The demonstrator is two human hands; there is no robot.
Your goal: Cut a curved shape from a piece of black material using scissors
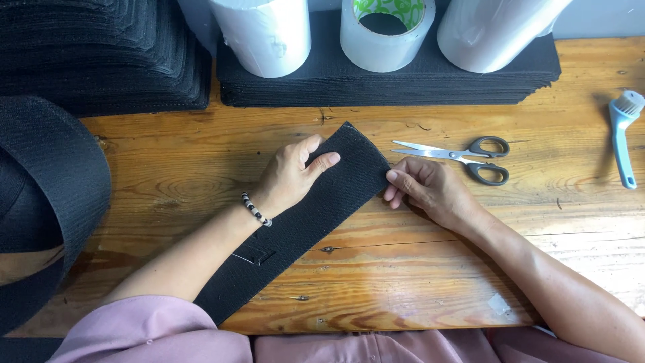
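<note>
Strip of black webbing lies diagonally across the wooden table, and we have both hands on its far end. Its long axis runs from the near left, where it passes under our left forearm and off the table edge by the pink sleeve, up to the far right, where its cut end points toward the stack of black sheets at the back.

Our left hand rests flat on top of the strip near that far end, thumb and forefinger spread over the fabric, pressing it down rather than closing round it. A beaded bracelet sits at the wrist. Our right hand comes in from the right side and pinches the strip's right corner between thumb and fingertips, a narrow grip on the edge only.

So the strip lies between the two hands at its top end, with nearly all of its length trailing back toward us, down and to the left. Our left hand is the one nearer the middle of the strip; the right holds only the corner.

Just beyond the right hand lie scissors, closed, blades pointing left toward the strip's end, near but not touching it. A blue brush lies well apart at the far right. Three rolls stand on the stack, and a big coil of black webbing sits at the left.
</note>
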